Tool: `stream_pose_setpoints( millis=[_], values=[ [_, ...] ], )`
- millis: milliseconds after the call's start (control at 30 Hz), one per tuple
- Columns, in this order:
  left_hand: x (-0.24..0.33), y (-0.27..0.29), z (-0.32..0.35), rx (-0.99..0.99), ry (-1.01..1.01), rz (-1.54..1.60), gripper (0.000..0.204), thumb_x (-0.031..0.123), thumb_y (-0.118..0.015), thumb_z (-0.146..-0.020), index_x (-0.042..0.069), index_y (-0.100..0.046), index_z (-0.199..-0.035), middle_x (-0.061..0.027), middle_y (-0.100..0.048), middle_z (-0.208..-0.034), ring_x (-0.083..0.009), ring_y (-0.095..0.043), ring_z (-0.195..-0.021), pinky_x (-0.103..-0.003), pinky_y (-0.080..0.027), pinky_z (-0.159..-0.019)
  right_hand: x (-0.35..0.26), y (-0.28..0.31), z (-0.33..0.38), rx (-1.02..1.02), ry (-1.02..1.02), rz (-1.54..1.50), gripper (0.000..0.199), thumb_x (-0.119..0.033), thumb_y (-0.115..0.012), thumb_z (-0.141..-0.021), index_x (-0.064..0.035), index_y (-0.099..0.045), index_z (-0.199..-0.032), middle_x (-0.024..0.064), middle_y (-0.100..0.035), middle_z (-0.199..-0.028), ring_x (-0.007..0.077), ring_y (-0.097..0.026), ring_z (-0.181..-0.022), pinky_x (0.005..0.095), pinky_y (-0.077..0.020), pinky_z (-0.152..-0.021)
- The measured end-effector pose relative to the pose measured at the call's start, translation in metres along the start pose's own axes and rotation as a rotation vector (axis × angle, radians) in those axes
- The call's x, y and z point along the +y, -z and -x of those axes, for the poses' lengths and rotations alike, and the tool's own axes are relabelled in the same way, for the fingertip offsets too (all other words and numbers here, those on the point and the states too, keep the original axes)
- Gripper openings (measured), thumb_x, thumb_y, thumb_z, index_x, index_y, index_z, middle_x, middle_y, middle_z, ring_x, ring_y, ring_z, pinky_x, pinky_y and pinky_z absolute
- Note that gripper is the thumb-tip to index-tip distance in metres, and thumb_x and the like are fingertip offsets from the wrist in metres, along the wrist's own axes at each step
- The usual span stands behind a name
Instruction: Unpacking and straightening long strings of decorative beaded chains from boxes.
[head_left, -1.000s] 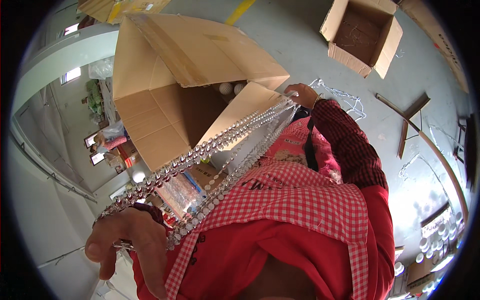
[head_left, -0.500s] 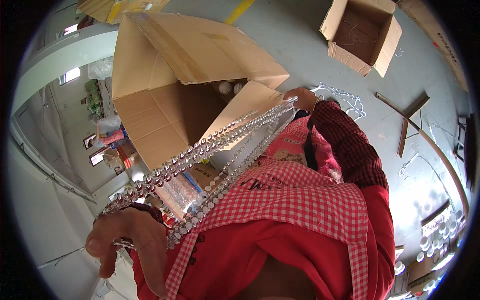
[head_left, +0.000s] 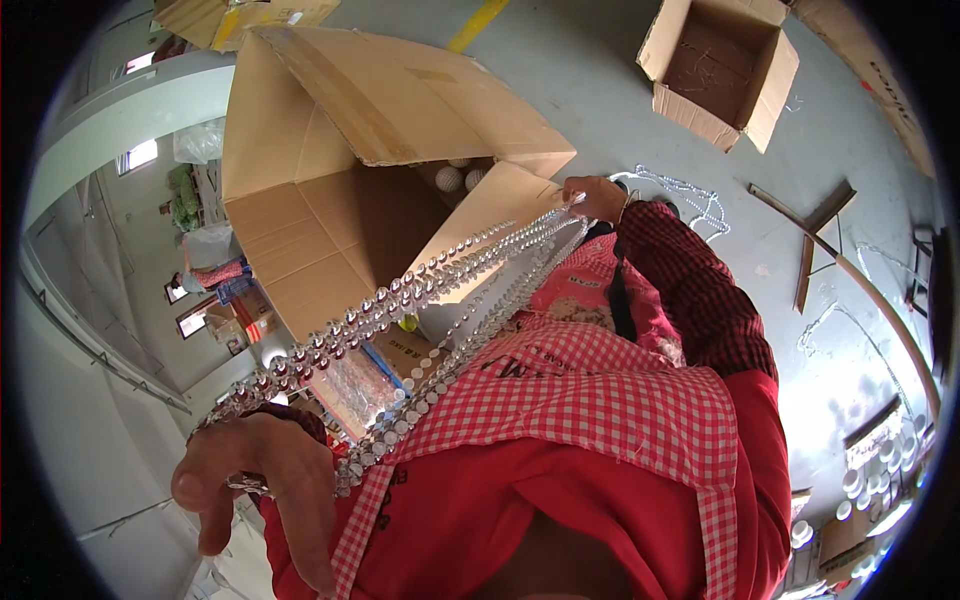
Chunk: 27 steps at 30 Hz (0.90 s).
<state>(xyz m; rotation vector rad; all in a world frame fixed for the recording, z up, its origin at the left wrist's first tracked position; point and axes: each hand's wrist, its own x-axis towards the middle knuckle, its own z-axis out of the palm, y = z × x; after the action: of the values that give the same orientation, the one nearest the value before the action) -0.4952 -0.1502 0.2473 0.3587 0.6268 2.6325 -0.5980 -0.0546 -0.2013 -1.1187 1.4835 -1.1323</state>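
Several strands of silvery bead garland (head_left: 432, 284) stretch taut between my hands across the front of my body. At the lower left, my left hand (head_left: 262, 468) holds one end, with the strands looped around it and its fingers bent downward. My right hand (head_left: 597, 198), farther off near the middle, is closed on the gathered other end. Its fingertips pinch the bunch; the exact grip is partly hidden. Some lower strands carry flat round discs and sag slightly beside the red checked apron (head_left: 560, 400).
A large open cardboard box (head_left: 450, 95) with white balls (head_left: 450, 179) inside stands beyond the garland. A smaller open box (head_left: 720, 75) is on the floor at far right. Silvery strands (head_left: 690, 195) lie near my right hand. A brown crossed stand (head_left: 822, 240) rests at right.
My right hand has shifted very slightly left, and the bunched bead end at its fingers has moved a little. My left hand stays in place.
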Motion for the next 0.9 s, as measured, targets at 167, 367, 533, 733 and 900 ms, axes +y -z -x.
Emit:
stream_pose_setpoints(
  millis=[167,367,533,733,900],
  values=[
    [-0.002,-0.001,0.01,0.015,-0.042,0.08,0.076,0.021,-0.06,-0.08,0.032,-0.01,-0.135,-0.037,-0.051,-0.094,-0.0377,-0.06,-0.074,-0.036,-0.052,-0.058,-0.003,0.003,-0.002,0.026,0.013,0.017,0.019,-0.012,-0.063,-0.067,-0.004,-0.06,-0.084,0.0097,-0.063,-0.079,0.0226,-0.061,-0.076,0.0316,-0.0465,-0.069],
    [0.004,0.001,0.028,-0.033,0.052,0.06,0.077,0.018,-0.065,-0.077,0.032,-0.016,-0.135,-0.0414,-0.044,-0.103,-0.0383,-0.058,-0.089,-0.032,-0.051,-0.072,0.003,0.03,0.011,0.194,0.045,-0.003,0.015,-0.012,-0.058,-0.07,-0.0023,-0.059,-0.081,0.0113,-0.062,-0.074,0.0227,-0.06,-0.073,0.031,-0.0461,-0.067],
    [0.011,0.013,0.047,0.078,0.065,-0.049,0.082,0.023,-0.064,-0.078,0.034,-0.007,-0.136,-0.0365,-0.05,-0.096,-0.0337,-0.061,-0.076,-0.031,-0.053,-0.06,-0.074,0.061,0.026,0.233,0.043,0.042,0.018,-0.014,-0.058,-0.07,-0.0024,-0.059,-0.084,0.0154,-0.06,-0.076,0.0268,-0.06,-0.07,0.0335,-0.0456,-0.063],
    [0.016,0.041,0.05,0.129,0.195,-0.075,0.08,0.026,-0.065,-0.077,0.027,-0.012,-0.137,-0.0351,-0.051,-0.095,-0.0313,-0.063,-0.069,-0.028,-0.054,-0.054,-0.166,0.105,0.065,0.154,-0.063,-0.48,0.011,-0.009,-0.06,-0.076,0.0005,-0.055,-0.08,-0.0012,-0.051,-0.063,0.0058,-0.045,-0.054,0.0217,-0.0359,-0.046],
    [0.018,0.055,0.055,0.149,0.259,-0.1,0.079,0.022,-0.065,-0.076,0.012,-0.015,-0.137,-0.0379,-0.05,-0.096,-0.0277,-0.062,-0.068,-0.022,-0.052,-0.049,-0.171,0.113,0.079,0.243,-0.233,-0.38,0.011,-0.012,-0.057,-0.08,-0.0021,-0.054,-0.077,-0.0013,-0.048,-0.057,0.0053,-0.044,-0.047,0.0203,-0.0335,-0.041]
  ],
)
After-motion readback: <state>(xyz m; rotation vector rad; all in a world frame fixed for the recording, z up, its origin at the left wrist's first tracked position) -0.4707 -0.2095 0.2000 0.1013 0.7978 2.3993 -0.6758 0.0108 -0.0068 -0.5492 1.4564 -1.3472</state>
